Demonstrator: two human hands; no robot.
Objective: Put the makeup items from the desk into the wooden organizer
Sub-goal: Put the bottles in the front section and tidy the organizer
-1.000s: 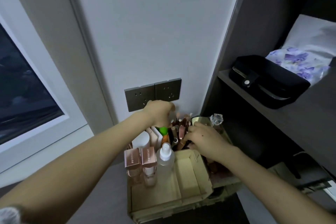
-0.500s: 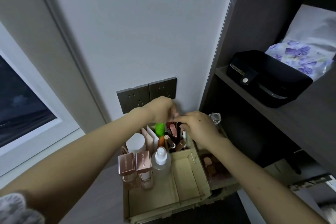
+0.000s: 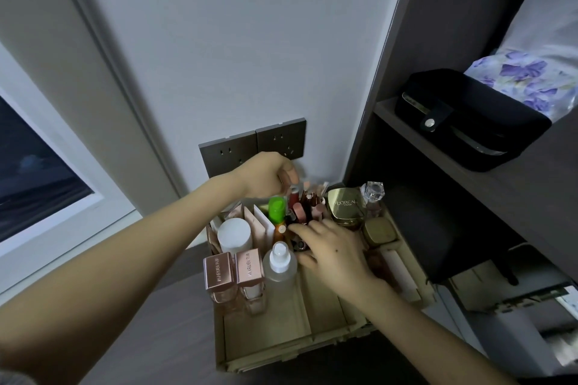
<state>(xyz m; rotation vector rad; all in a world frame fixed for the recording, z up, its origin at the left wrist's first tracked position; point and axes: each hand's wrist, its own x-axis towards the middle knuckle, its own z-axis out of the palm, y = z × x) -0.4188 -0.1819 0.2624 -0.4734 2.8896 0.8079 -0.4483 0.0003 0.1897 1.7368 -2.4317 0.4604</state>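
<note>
Describer: Your right hand [image 3: 331, 247] has dropped from the top of the lipstick cluster toward you since half a second ago, uncovering the gold compact [image 3: 345, 205]. Its fingers lie spread and relaxed, their tips touching the tubes.

Listener: And my left hand?

Describer: Your left hand [image 3: 266, 175] hovers over the back of the cluster, fingers curled downward. They are blurred, so I cannot tell whether they pinch anything.

Listener: Where are the lipsticks, and how do they stand?

Describer: The lipsticks [image 3: 305, 206] sit in a back middle compartment of the wooden organizer [image 3: 281, 350] on the table [image 3: 156, 337]. Their long axes are near upright, caps pointing up, some leaning slightly. Just left of them a green-capped tube [image 3: 276, 209] stands upright. Nearer you, a spray bottle [image 3: 280, 262] and two rose-gold-capped bottles [image 3: 234, 272] stand with their tops up.
</note>
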